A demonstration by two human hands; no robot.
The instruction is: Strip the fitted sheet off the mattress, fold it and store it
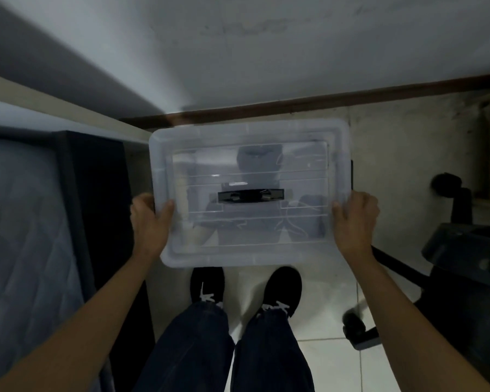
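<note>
Head view: left hand [150, 222], right hand [354, 219] hold clear box [249, 162]; contents murky.

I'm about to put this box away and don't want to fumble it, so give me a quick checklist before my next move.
1. Grip of the left hand on the left edge of the lid: ok.
2. Grip of the right hand on its right edge: ok.
3. Contents: sheet inside, grey fabric showing through the lid: ok.
4. Closure: lid seated and latched: cannot tell.
5. Bed: mattress stripped bare: ok.
6. Floor: chair wheel close to the right foot: not ok.
</note>
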